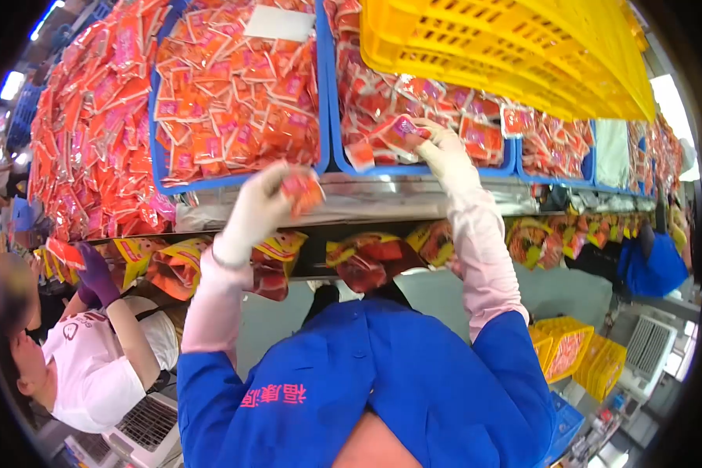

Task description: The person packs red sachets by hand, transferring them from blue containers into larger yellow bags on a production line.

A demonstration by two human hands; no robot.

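My left hand, in a white glove, is closed around a small red packet, slightly blurred, just below the front rim of a blue crate full of red packets. Over the neighbouring blue crate, the gloved fingers of my right hand pinch another red packet. Beneath my hands, a row of larger yellow-and-red bags lines the metal edge of the table.
Yellow crates overhang the upper right. Loose packets are heaped at the left. A co-worker in purple gloves holds a packet at the lower left. More yellow crates stand at the lower right.
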